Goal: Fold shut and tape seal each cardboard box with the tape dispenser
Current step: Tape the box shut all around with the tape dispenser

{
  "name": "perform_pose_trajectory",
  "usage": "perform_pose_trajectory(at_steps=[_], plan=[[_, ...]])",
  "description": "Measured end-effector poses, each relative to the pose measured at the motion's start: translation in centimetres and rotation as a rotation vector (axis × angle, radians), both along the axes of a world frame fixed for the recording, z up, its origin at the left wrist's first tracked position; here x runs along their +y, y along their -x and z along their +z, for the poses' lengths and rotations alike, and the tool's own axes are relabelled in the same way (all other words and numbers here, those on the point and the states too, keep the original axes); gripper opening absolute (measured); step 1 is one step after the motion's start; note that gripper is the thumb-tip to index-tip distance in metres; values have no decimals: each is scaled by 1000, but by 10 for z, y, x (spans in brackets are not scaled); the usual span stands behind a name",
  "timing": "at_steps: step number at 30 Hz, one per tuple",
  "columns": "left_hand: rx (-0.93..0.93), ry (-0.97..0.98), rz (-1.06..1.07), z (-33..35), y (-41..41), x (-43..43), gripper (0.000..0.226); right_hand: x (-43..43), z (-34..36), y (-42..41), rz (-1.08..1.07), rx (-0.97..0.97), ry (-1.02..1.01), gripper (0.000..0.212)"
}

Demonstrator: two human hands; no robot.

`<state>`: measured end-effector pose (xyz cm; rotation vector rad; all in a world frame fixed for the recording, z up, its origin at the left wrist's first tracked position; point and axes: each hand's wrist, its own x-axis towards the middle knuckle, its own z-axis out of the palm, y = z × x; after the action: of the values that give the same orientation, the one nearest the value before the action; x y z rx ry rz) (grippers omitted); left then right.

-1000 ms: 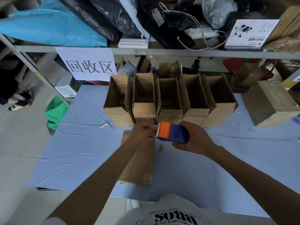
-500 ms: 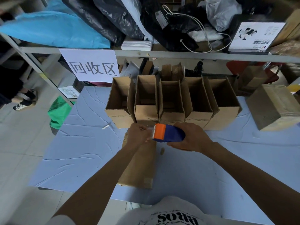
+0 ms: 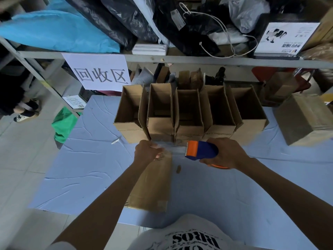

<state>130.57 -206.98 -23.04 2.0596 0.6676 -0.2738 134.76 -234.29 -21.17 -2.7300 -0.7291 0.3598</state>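
1. The right hand [image 3: 227, 153] is wrapped around the tape dispenser [image 3: 201, 150]. Its grip is tight on the handle. The dispenser is blue with an orange front, and it is up in the air above the tabletop [image 3: 90, 168].
2. The left hand [image 3: 147, 152] has a small, pinching grip on the end of the clear tape [image 3: 175, 149].
3. The tape runs in a straight strip from the left hand to the orange front of the dispenser. The two hands are side by side, a little apart.
4. A flat box [image 3: 153, 186] lies on the blue tabletop, partly under the left arm. Its far end is right below the left hand.
5. Five open boxes [image 3: 189, 112] stand in a row at the back of the tabletop, touching each other. Their flaps stick up.
6. The hands and the tape are just in front of that row.
7. One closed box [image 3: 304, 120] sits by itself on the right side of the tabletop.
8. A tiny brown bit [image 3: 178, 169] lies on the tabletop beside the flat box.
9. A white paper sign [image 3: 100, 73] hangs from the shelf [image 3: 198, 59] behind the boxes.
10. Something green [image 3: 63, 123] is on the floor to the left.
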Motion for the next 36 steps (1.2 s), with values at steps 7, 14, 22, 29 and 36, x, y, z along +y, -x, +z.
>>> perform_pose_trajectory(at_steps=[7,14,22,29,36], plan=[[-52,-127,19,-2,-1,-8,13,3,-5,-7,-10,23,16,64],[-62,-176,27,-13,-4,-8,20,4,-11,-9,-13,40,27,65],[-73,-229,-18,-16,-5,-9,17,5,-14,-12,-15,70,31,64],[-143,-381,-10,-26,1,-15,9,7,-15,-13,-11,77,25,64],[-194,-457,-7,-26,6,-18,10,6,-15,-11,-15,94,28,64]])
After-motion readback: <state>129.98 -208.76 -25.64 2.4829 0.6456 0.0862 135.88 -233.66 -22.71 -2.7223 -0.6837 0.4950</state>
